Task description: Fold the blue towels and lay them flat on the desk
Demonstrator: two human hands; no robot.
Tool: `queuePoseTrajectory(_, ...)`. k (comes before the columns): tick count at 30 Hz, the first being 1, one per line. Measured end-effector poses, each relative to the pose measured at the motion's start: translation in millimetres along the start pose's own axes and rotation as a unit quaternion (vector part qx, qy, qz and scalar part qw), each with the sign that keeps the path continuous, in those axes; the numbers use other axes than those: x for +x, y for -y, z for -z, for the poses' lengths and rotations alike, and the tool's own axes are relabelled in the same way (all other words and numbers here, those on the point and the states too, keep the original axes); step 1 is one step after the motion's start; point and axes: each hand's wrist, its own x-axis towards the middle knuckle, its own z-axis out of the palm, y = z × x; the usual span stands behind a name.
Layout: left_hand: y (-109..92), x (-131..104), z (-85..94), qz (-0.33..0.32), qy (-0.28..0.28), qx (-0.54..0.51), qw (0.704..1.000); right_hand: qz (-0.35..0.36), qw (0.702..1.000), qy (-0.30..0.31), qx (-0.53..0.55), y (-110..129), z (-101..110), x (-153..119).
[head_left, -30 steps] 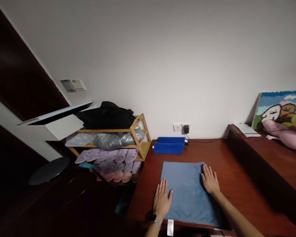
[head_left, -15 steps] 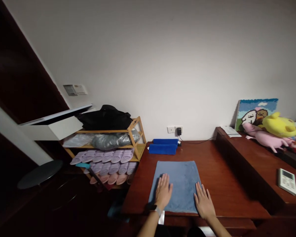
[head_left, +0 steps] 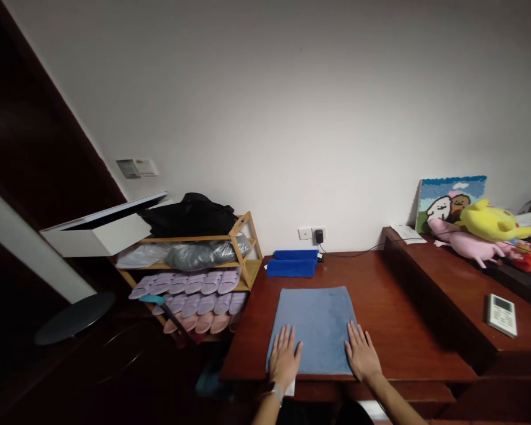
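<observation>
A grey-blue towel (head_left: 316, 321) lies spread flat near the front edge of the brown wooden table. My left hand (head_left: 285, 357) rests palm down on its lower left part, fingers stretched out and apart. At the towel's right edge lies my right hand (head_left: 361, 353), also flat, its fingertips on the border and the rest over the wood. Neither hand grips anything. Behind the towel, two folded bright blue towels (head_left: 291, 268) sit against the wall.
Left of the table stands a wooden rack (head_left: 249, 251) with several slippers (head_left: 210, 283) and a black bag (head_left: 192, 215) on top. A raised ledge on the right holds plush toys (head_left: 487, 221) and a white calculator-like device (head_left: 502, 316). A black plug adapter (head_left: 319, 236) trails a cable.
My left hand has slid back toward me and slightly left on the towel. My right hand stays at the right edge. The view has shifted slightly.
</observation>
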Motion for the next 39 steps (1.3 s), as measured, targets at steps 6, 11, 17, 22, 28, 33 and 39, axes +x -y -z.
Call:
queuePoseTrajectory(6, 54.4, -11.2, -3.5, 0.041, -0.022, 0.025, 0.999, 0.005, 1.000, 0.016, 0.014, 1.7, 1.1, 7.0)
queuePoseTrajectory(11, 51.6, -7.9, -7.2, 0.041, -0.029, 0.027, 0.998, -0.054, 0.998, 0.008, 0.019, 9.8, -6.9, -16.8)
queuePoseTrajectory(17, 67.5, -15.3, 7.1, -0.013, -0.002, 0.024, 1.000, -0.028, 0.999, -0.023, -0.017, 14.5, -8.6, -37.4)
queuePoseTrajectory(22, 104.5, -38.9, 12.6, -0.019, 0.022, 0.027, 0.999, -0.023, 0.999, -0.043, 0.006, 13.8, -12.2, -36.9)
queuePoseTrajectory(28, 54.4, -33.5, 19.3, -0.037, -0.023, 0.008, 0.999, -0.003, 0.997, -0.075, 0.016, 12.3, -19.1, -37.8)
queuePoseTrajectory(33, -84.7, -4.3, 4.6, -0.175, 0.003, -0.052, 0.983, 0.015, 0.995, -0.089, 0.035, 7.6, -26.5, -36.1)
queuePoseTrajectory(39, -130.0, -1.6, -22.6, -0.170, 0.014, -0.060, 0.984, 0.037, 0.995, -0.088, 0.022, 2.9, -39.2, -30.9)
